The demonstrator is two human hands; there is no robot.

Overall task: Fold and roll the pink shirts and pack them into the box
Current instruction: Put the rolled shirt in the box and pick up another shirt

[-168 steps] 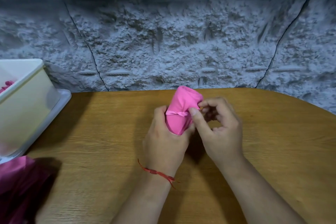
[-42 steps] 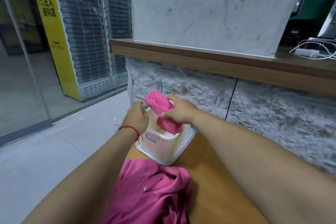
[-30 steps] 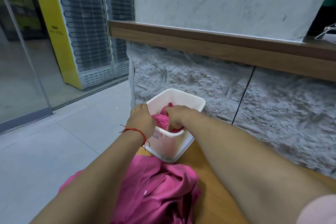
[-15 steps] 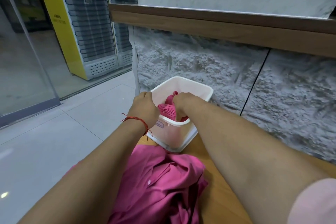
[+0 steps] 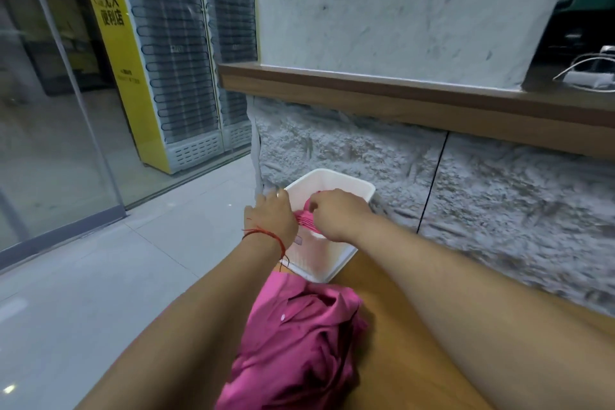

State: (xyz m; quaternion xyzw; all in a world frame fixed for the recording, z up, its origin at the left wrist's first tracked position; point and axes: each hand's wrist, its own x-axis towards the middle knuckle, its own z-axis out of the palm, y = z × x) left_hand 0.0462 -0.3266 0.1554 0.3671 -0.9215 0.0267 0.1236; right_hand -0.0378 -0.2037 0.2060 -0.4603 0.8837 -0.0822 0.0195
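Head: rolled shirt between left hand, right hand, inside box

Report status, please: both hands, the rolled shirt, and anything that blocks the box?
Left hand at rim of box, grip hidden. Right hand grips rolled shirt, partly inside box. Nothing blocks; loose pink shirt waits on table.

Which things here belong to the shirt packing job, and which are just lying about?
Job: rolled pink shirt in the white box; loose pink shirts on the wooden table; left hand and right hand at the box.
Lying about: charger with cable on the ledge; fridges behind.
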